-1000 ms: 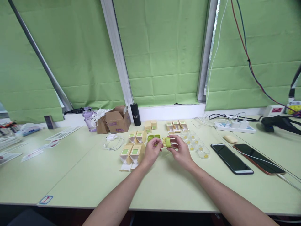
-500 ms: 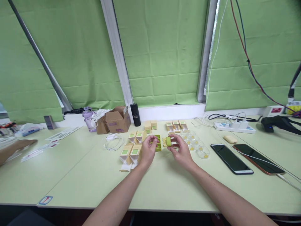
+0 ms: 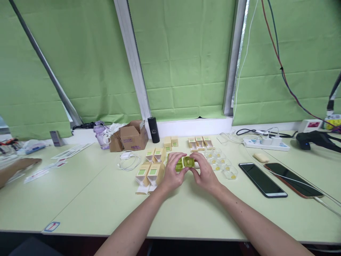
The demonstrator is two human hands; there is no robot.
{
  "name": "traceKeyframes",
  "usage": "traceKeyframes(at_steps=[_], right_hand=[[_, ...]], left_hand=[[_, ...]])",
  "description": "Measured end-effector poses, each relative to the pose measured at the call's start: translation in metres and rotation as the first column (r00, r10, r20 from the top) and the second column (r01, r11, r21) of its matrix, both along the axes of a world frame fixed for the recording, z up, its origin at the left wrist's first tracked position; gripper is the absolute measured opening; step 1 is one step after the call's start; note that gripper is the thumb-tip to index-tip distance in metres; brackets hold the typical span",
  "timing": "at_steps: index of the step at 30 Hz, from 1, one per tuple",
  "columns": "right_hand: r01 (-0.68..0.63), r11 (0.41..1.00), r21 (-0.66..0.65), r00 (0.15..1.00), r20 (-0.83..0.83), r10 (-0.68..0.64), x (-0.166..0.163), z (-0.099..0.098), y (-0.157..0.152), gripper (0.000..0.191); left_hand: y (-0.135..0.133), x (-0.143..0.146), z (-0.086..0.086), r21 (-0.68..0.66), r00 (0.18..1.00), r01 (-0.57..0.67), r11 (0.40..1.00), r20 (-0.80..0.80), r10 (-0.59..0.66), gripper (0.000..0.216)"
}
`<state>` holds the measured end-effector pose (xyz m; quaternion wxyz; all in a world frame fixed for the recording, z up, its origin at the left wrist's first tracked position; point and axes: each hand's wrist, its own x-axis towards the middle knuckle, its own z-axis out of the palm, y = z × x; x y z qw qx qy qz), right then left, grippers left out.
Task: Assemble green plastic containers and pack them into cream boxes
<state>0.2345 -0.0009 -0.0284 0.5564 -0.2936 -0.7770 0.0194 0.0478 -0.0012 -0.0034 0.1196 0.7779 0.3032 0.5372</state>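
Note:
My left hand [image 3: 172, 175] and my right hand [image 3: 205, 173] meet at the middle of the table, fingers curled round a small green case [image 3: 184, 162] that they hold together just above the tabletop. Small tan cartons with green labels [image 3: 149, 172] lie just left of my left hand. Several clear round cups with yellow bits [image 3: 223, 165] sit right of my right hand. More tan cartons [image 3: 199, 142] stand in a row behind the hands.
Two phones [image 3: 262, 180] lie at the right, near a power strip [image 3: 266, 144] with cables. A brown cardboard box [image 3: 130, 136], a black cylinder [image 3: 153, 129] and a purple bottle [image 3: 100, 136] stand at the back. Another person's hand [image 3: 16, 167] rests at the far left.
My hands have come together: the left hand brought a green piece rightward to the green piece in my right hand, and both now close round them. The other person's hand appeared at the left.

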Motion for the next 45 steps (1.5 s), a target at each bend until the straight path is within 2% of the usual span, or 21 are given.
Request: traceKeyframes(at_steps=[3, 6, 21, 31, 45], right_hand=[[0.016, 0.999, 0.035, 1.000, 0.012, -0.016, 0.0013, 0.0010, 0.0001, 0.035], [0.038, 0.997, 0.069, 0.998, 0.041, -0.040, 0.0021, 0.0024, -0.0004, 0.029], [0.057, 0.990, 0.129, 0.993, 0.099, -0.070, -0.0003, 0.0042, -0.0030, 0.031], [0.057, 0.990, 0.127, 0.998, 0.032, -0.062, -0.0007, 0.0023, -0.0017, 0.027], [0.020, 0.992, 0.127, 0.999, 0.026, -0.024, -0.0001, 0.0036, -0.0025, 0.028]], left_hand=[[0.0010, -0.0007, 0.0003, -0.010, 1.000, 0.002, 1.000, 0.006, -0.002, 0.038], [0.0017, -0.0010, -0.0002, -0.012, 1.000, 0.004, 1.000, 0.012, -0.004, 0.040], [0.0031, -0.0012, -0.0048, 0.015, 0.999, -0.012, 1.000, 0.043, 0.011, 0.041], [0.0016, -0.0017, -0.0030, 0.009, 0.999, 0.000, 1.000, 0.041, 0.000, 0.040], [-0.0031, -0.0008, 0.0000, 0.019, 0.999, -0.018, 1.000, 0.040, 0.018, 0.037]])
